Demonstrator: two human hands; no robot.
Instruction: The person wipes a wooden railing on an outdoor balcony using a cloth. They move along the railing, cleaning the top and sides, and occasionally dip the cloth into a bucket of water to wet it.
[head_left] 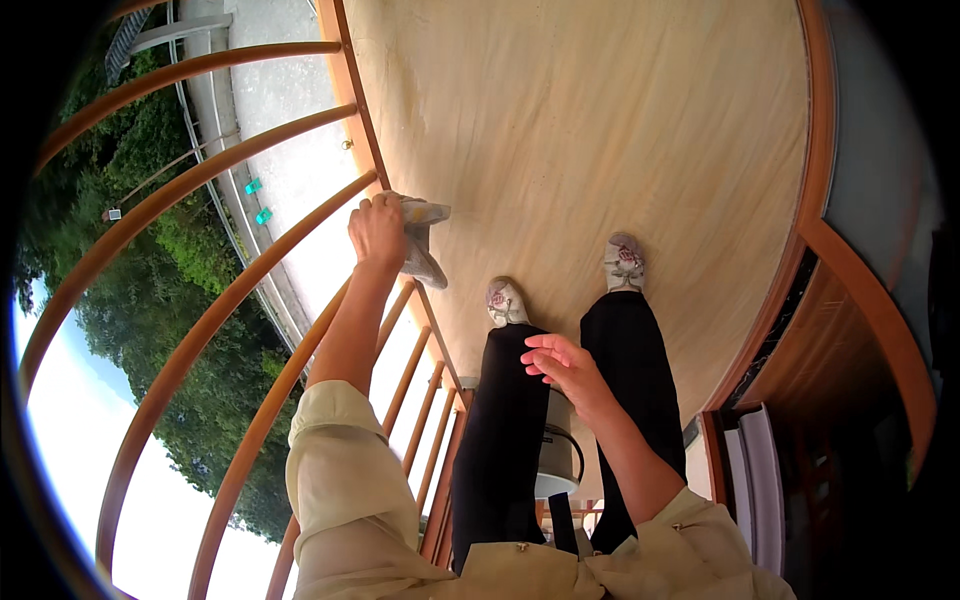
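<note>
My left hand (pixel 379 232) is closed round a grey cloth (pixel 424 262) at the lower end of one of the railing's orange-brown bars (pixel 290 245). Part of the cloth hangs out on the floor side of the bars, and the hand hides the rest. In front of my legs, my right hand (pixel 562 362) hovers with its fingers loosely stretched and nothing in them. It touches neither the railing nor the floor.
My light shoes (pixel 625 262) stand on the tan floor (pixel 600 120). A grey bucket (pixel 557 465) with a dark handle is behind my legs. Wooden trim (pixel 818 130) runs along the right side. Beyond the railing are a pale paved ground (pixel 285 90) and trees (pixel 180 370).
</note>
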